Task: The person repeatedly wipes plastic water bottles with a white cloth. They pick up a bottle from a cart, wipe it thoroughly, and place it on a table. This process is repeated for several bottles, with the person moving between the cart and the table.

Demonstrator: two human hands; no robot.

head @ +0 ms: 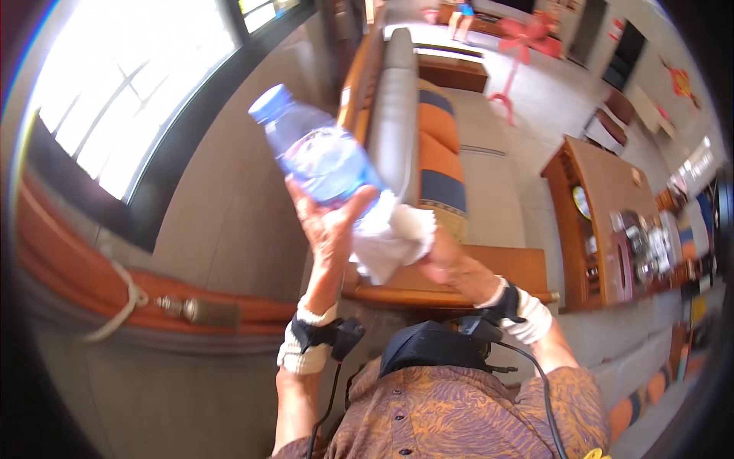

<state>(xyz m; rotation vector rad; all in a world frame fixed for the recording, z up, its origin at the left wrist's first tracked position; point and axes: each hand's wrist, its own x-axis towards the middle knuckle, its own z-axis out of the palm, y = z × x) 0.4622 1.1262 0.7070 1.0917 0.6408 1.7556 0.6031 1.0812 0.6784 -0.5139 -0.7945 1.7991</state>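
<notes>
A clear plastic bottle with a blue cap is tilted up towards the left, a label round its upper part. My left hand is closed round its lower half, the thumb across the side. Against the bottle's base lies a crumpled white cloth or tissue, gripped by my right hand. The cloth hides most of the right fingers. Both wrists wear white bands with black straps and small devices.
Below my hands is a wooden bench's end, with orange and blue cushions beyond. A wooden cabinet with glassware stands right. Left are a window and a tied orange curtain. Another person and a pink fan are farther off.
</notes>
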